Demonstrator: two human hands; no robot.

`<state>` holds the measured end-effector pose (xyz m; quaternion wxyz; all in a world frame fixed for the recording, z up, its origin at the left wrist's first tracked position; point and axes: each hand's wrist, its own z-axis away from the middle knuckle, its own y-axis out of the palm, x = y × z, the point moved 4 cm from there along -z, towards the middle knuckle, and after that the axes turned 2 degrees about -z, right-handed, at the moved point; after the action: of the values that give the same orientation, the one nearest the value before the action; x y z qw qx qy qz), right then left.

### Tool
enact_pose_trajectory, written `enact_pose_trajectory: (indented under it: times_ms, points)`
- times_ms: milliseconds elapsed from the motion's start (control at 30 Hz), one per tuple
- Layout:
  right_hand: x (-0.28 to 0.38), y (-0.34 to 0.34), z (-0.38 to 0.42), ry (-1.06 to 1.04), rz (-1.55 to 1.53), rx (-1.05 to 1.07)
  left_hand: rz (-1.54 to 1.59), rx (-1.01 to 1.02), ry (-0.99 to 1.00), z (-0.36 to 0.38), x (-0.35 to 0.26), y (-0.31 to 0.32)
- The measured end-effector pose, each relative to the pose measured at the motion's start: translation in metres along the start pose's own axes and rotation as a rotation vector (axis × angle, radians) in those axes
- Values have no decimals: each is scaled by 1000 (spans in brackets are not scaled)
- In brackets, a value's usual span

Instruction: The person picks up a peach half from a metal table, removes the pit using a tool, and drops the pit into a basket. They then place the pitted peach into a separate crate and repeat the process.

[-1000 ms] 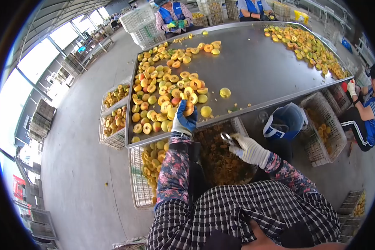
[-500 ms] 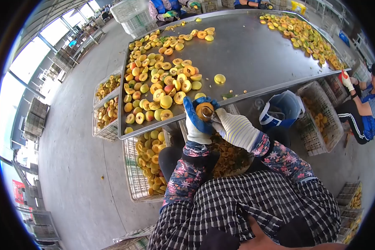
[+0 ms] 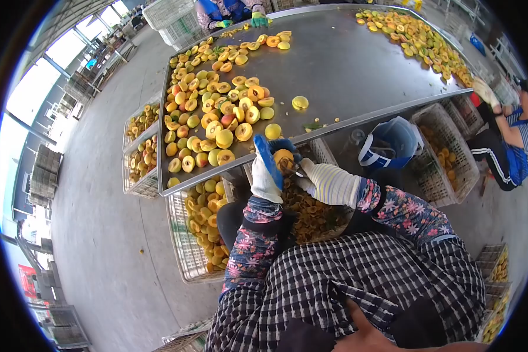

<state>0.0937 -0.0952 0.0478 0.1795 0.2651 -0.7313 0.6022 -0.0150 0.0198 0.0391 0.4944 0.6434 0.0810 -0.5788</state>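
Observation:
My left hand [image 3: 267, 170], in a white glove with a blue coated palm, is wrapped round a yellow peach half [image 3: 284, 159]. In a white striped glove, my right hand [image 3: 330, 183] grips a small metal tool [image 3: 300, 173] whose tip meets the fruit; its exact shape is hidden by fingers. Both hands are just in front of the metal table's edge, above a basket of orange peach scraps [image 3: 314, 216]. A heap of halved peaches [image 3: 220, 111] covers the table's left part, and one yellow peach [image 3: 300, 103] lies apart from it.
The metal table [image 3: 328, 61] has a raised rim. Plastic crates [image 3: 185, 249] of peaches stand below and left. A blue-white bucket [image 3: 398, 144] and another crate [image 3: 460, 182] are at right. More peach pieces [image 3: 416, 44] lie far right. Co-workers sit at the far side and right.
The view has shifted slightly, so the table appears higher and further left. The peach half has turned in my left hand, with the tool still against it. The right co-worker's hand has moved to the table's corner.

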Motion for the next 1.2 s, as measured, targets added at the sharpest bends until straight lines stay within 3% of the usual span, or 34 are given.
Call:
enact_pose_trajectory:
  times_ms: [33, 100, 167, 200, 233, 267, 367, 400, 533, 633, 800, 933, 1000, 1067, 1100, 1167, 1200]
  points:
    - [0, 0, -2, -62, -84, -69, 64, -18, 67, 3, -4, 5]
    - [5, -11, -3, 165, -506, -11, 188, -46, 198, 14, -11, 25]
    - [18, -21, -5, 367, -789, 78, -153, -56, 551, 26, -20, 40]
    - [22, -21, -3, 459, -862, 138, -98, -67, 558, 21, -11, 35]
    - [24, -17, -2, 551, -936, 199, 2, -66, 516, 13, -1, 24]
    - [23, -12, -4, 467, -890, 146, 104, -69, 475, 4, 9, 13]
    - [11, 5, -3, 77, -235, -43, 301, -111, 229, 4, 8, 9]
    - [16, -3, -2, 115, -224, 30, 332, -97, 118, 6, 7, 14]
    - [8, 1, 2, 92, -624, 124, 200, -57, -112, 0, 12, 10]
    - [23, -9, 14, 549, -1200, 400, 222, 79, -152, -10, 18, 5]
    - [18, 5, 16, 653, -1820, 455, 204, -1, -91, -10, 14, 17]
    - [12, 4, 23, 676, -1835, 386, 226, -95, -141, -13, 22, 21]
    - [13, -1, 30, 688, -1753, 388, -99, -145, 78, -15, 15, 11]
    - [15, -9, 41, 668, -1680, 367, -180, -224, 180, -27, 21, -17]
    - [6, -10, 43, 652, -1430, 340, -36, -222, 77, -17, 12, -15]
    - [-14, -7, 50, 600, -950, 276, -158, -256, 77, -17, 4, -49]
    - [-33, 4, 53, 128, -375, 33, -314, -203, 155, 2, -23, -45]
